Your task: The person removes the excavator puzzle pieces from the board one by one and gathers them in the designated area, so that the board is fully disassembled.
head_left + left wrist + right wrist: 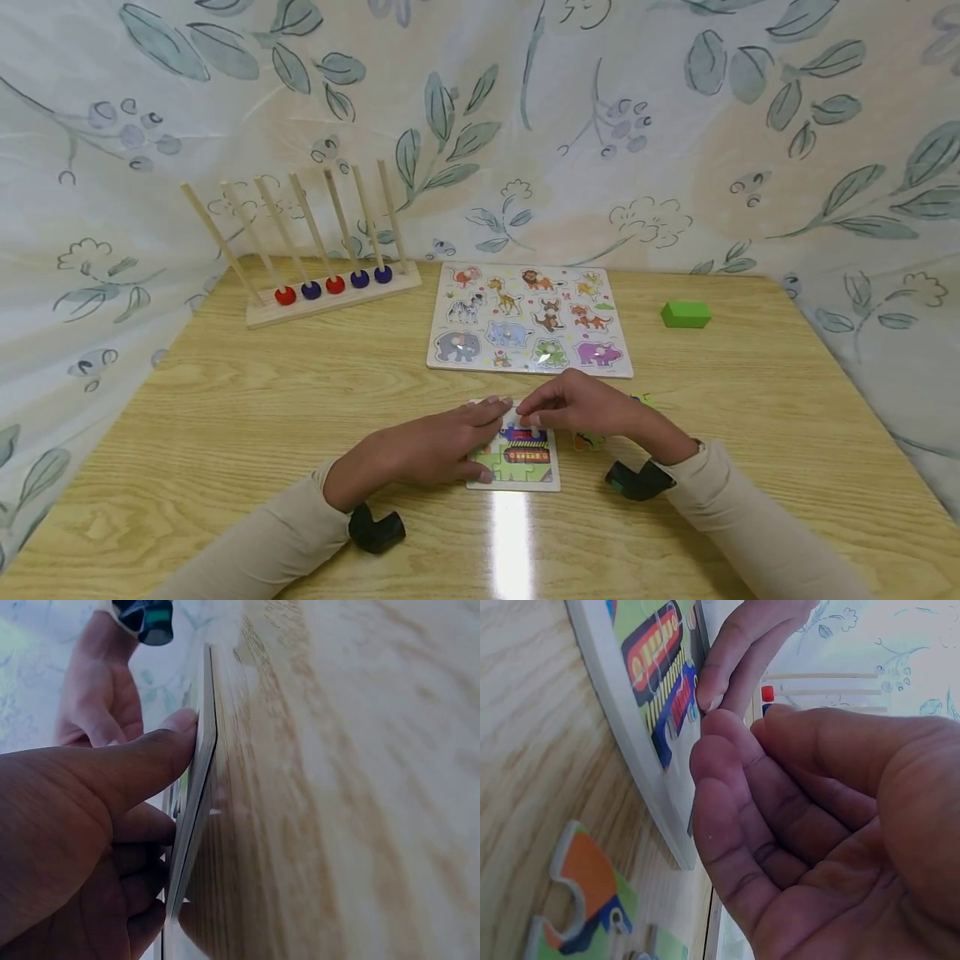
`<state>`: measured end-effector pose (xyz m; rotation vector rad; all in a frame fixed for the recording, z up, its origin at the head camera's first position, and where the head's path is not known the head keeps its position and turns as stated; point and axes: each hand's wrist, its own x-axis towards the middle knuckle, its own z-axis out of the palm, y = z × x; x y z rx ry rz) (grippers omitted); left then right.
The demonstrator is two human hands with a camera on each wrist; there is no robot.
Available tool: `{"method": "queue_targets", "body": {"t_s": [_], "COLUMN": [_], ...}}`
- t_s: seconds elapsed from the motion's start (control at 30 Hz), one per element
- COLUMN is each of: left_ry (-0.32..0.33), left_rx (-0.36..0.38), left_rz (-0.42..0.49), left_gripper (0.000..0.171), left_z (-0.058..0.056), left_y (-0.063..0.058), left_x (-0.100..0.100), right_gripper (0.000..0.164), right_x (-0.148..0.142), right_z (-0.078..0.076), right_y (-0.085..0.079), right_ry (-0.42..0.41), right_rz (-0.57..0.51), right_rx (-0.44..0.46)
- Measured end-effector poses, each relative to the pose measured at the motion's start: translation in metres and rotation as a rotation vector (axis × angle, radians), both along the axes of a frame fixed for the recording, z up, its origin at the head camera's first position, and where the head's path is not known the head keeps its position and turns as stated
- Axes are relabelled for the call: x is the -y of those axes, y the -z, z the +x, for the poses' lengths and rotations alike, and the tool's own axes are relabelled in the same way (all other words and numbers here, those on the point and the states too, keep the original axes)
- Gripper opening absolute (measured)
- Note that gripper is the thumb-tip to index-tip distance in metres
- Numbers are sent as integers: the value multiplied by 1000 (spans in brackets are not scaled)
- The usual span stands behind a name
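A small jigsaw puzzle in a pale tray lies flat before me, its picture a red, blue and yellow tracked vehicle on green. My left hand rests across its left side, fingers straight; the thumb touches the tray's edge. Over the tray's bare upper part, my right hand bends its fingertips down close to the left fingers. Whether the right fingers pinch a piece I cannot tell. Loose jigsaw pieces lie beside the tray, partly under the right hand in the head view.
Behind the puzzle lies an animal peg board. At the back left stands a wooden rack with upright rods and red and blue beads. A green block sits at the back right. Patterned cloth hangs behind the wooden table.
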<state>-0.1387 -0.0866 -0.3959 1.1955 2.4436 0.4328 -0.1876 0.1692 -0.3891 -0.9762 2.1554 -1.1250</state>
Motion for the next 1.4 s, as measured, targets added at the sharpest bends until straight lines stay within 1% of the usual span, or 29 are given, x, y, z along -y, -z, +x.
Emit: {"method": "queue_targets", "body": {"t_s": [0.23,0.47,0.63,0.8,0.93,1.17,1.4], "left_ry": [17,19,29,35,28,4,-5], "left_rx": [-19,0,6,15,25,74,75], "left_rz": [-2,1,-6,-2,10,58,52], "left_gripper": [75,73,73,72,73,75,75], "left_z": [-1,-1,-1,-1,-1,-3,-3], "left_y": [1,2,3,4,4,4,4], "left_x": [2,1,2,2,3,3,3], "right_gripper": [22,21,22,22,22,22,21], "right_x": [5,7,7,6,6,5,4], "right_z": [0,-1,-1,-1,-1,-1,0], "right_y": [0,3,4,5,5,4,3], "right_ry": [19,31,29,32,44,40,39], "right_rz": [2,19,-5,-8,-5,1,-16], "right_rx": [-1,22,50,53,61,65,50]}}
